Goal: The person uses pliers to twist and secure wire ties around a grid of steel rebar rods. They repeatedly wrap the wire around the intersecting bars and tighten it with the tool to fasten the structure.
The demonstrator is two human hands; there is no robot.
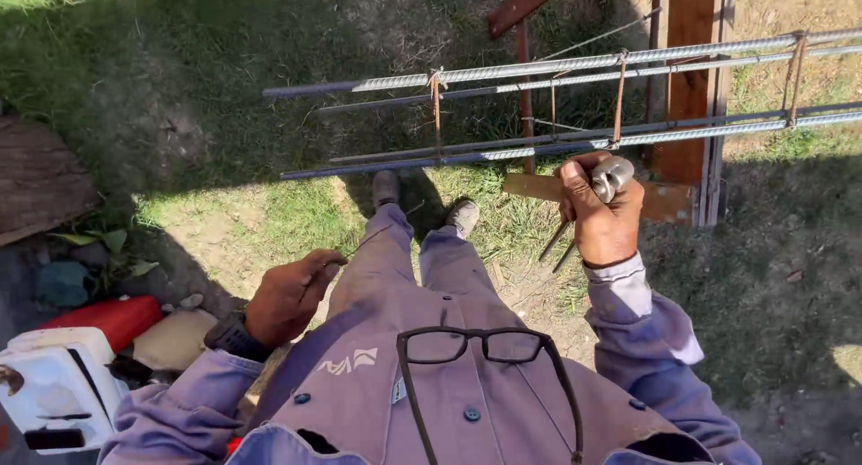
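A cage of long ribbed steel bars (539, 70) tied with rusty stirrups (437, 115) runs across the view at waist height. My right hand (600, 214) is closed on a pair of metal pincers (611, 178), whose head is raised just below the lower bar near a stirrup (619, 106). My left hand (292, 294) hangs by my thigh and pinches a thin piece of tie wire (368, 239). My shoes (386, 187) stand on the grass below the bars.
A rust-coloured wooden and metal stand (687, 88) carries the bars at right. At lower left lie a white plastic container (54, 384), a red object (112, 320) and a flat board (40, 182). Glasses (485, 348) hang on my shirt.
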